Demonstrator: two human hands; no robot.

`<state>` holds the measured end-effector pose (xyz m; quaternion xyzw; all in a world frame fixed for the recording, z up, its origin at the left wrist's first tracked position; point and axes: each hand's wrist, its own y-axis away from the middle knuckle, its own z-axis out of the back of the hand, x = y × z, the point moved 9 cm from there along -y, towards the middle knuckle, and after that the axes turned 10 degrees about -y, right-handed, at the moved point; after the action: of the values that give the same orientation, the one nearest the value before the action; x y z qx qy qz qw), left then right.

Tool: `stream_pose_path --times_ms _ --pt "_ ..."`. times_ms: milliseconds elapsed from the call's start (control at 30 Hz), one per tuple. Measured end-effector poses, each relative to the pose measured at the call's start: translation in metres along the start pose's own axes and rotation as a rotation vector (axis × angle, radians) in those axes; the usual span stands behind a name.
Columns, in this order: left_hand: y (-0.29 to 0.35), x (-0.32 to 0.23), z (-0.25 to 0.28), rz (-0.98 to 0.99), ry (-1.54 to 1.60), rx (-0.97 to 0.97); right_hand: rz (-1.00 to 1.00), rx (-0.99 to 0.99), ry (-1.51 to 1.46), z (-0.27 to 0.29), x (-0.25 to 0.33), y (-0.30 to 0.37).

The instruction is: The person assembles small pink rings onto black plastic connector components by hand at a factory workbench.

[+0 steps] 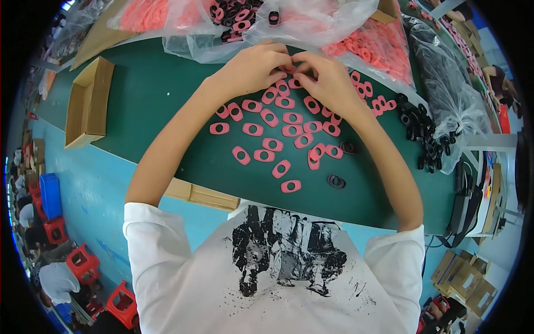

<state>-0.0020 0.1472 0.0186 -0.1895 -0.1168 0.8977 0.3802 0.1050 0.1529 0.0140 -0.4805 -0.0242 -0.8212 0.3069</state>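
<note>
head view, listed by size. green table (167,94): fills the middle of the picture, its near edge curved. clear plastic bags (311,22): along the far edge, holding more pink and black parts. open cardboard box (89,103): at the left of the table, well apart from the hands. clear bag of black rings (445,94): at the right, with loose black rings (423,139) spilled beside it. spread of pink oval pieces (278,131): flat with oblong holes, lying on the table between the two forearms. two dark rings (336,181): near the closest pink pieces. left hand (256,67) and right hand (328,80): fingertips touching at the far edge of the spread, both pinched together on one small pink piece (289,69), mostly hidden by the fingers.
</note>
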Motion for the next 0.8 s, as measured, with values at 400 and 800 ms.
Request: stream_pose_path --times_ms 400,800 --pt "-0.003 0.009 0.006 0.102 -0.016 -0.084 -0.027 0.047 0.342 0.021 0.034 0.035" --pt "-0.002 -0.023 -0.001 0.039 -0.040 -0.012 -0.064 0.009 0.181 0.011 0.020 0.051"
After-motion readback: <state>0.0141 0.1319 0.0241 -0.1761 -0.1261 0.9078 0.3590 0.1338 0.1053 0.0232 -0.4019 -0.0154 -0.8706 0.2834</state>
